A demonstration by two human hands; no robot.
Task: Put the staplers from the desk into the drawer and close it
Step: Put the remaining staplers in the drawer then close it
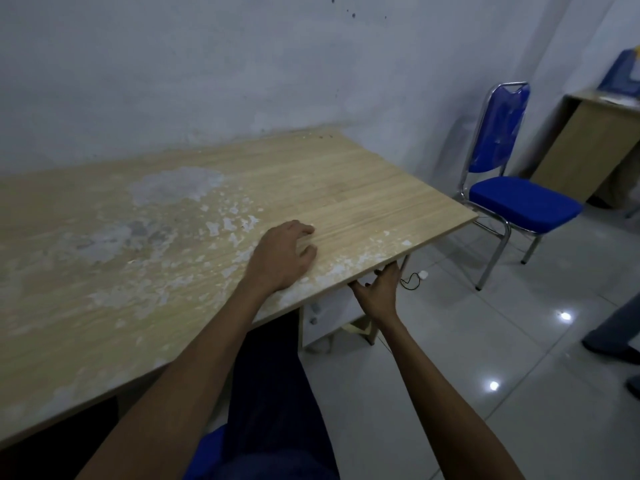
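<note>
A pale wooden desk [346, 188] with white flaking patches fills the left and middle of the view. No stapler shows on its top. My left hand [284, 254] rests palm down on the desk near its front right edge, fingers curled, holding nothing. My right hand [379, 289] is below the desk's edge, fingers spread against the white drawer front [337, 306] of the unit under the desk. The desk top hides most of the drawer, and its inside is out of sight.
A blue padded chair [519, 202] with chrome legs stands right of the desk. A second wooden desk [585, 147] stands at the far right. Another person's leg and shoe [613, 341] are at the right edge. A black cable with a white plug [415, 277] lies on the tiled floor.
</note>
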